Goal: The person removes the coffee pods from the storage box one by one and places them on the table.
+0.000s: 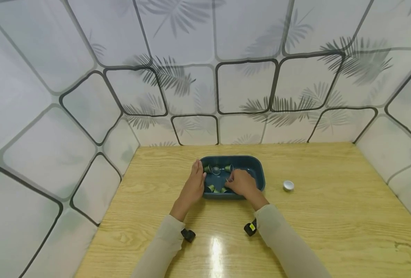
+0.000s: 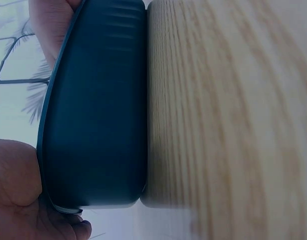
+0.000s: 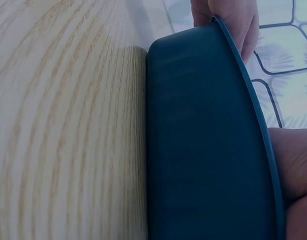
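Note:
A dark blue rectangular dish sits on the wooden table with several small green coffee capsules in it, some on their sides. My left hand grips the dish's left end, its fingers along the outside and thumb at the rim. My right hand reaches over the near rim into the dish. Its curled fingers pinch what looks like a capsule, with a pale edge showing at the fingertips and the rest hidden. In both wrist views the dish's near wall hides the inside.
A small round white-topped piece stands on the table right of the dish. Behind and at both sides rise patterned cloth walls. A black wrist camera hangs under the left sleeve, another by the right.

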The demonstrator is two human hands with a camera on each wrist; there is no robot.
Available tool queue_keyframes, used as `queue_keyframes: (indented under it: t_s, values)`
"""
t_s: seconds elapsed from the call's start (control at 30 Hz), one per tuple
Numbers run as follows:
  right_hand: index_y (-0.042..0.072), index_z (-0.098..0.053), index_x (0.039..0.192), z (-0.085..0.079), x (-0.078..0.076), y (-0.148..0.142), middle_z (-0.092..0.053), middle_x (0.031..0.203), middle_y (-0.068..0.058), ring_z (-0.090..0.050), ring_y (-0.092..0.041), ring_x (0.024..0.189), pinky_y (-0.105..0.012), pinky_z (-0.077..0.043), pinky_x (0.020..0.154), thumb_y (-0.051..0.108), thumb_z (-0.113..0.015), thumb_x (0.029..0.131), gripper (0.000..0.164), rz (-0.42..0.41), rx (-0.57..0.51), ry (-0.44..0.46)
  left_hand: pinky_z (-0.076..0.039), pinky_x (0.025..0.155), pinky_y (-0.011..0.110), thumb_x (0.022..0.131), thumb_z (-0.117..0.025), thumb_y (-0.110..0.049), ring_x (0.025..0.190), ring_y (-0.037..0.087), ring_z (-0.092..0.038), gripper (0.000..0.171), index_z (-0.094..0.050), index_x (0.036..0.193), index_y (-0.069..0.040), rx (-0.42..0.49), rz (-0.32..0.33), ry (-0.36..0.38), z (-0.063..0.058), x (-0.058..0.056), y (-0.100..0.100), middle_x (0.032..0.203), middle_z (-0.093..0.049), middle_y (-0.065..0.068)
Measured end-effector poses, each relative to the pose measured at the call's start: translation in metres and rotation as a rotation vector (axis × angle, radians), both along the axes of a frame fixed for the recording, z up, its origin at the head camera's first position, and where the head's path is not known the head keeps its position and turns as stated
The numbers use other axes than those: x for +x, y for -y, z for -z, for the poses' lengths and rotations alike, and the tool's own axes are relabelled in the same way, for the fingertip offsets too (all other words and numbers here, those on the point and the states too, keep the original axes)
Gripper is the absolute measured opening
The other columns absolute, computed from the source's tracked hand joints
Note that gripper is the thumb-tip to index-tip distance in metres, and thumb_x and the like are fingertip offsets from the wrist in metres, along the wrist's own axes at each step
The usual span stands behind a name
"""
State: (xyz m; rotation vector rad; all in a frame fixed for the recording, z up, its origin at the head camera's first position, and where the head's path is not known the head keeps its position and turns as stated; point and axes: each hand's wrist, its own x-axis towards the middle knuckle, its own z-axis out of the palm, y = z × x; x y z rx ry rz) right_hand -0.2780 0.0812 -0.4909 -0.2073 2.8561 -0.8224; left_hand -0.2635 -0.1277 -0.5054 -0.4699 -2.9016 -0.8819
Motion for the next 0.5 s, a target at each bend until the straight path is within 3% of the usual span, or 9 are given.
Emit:
queue_keyframes:
  t_s: [0.3, 0.5]
  values:
    - [0.01, -0.067, 0.096, -0.0015, 0.0041, -0.0033, -0.071, 0.093, -0.004, -0.062, -0.021, 0.075, -0.043, -0.052, 0.067, 0.018, -0.079, 0.087, 0.017, 0.007, -0.046, -0.102, -0.023, 0.121, 0.049, 0.114, -0.031, -0.022, 0.154, 0.037, -0.01, 0.057, -0.011, 0.159, 0.009, 0.006, 0.003, 0.007, -0.0006, 0.0003, 0.0008, 0.167, -0.005, 0.023]
    - [0.008, -0.068, 0.103, -0.0024, 0.0051, -0.0036, -0.071, 0.095, -0.008, -0.064, -0.024, 0.076, -0.045, -0.054, 0.067, 0.009, -0.075, 0.085, 0.019, 0.01, -0.048, -0.123, -0.023, 0.121, 0.049, 0.114, -0.031, -0.021, 0.154, 0.037, -0.011, 0.057, -0.011, 0.159, 0.008, 0.003, 0.005, 0.012, 0.0002, -0.0004, 0.001, 0.168, -0.005, 0.023]
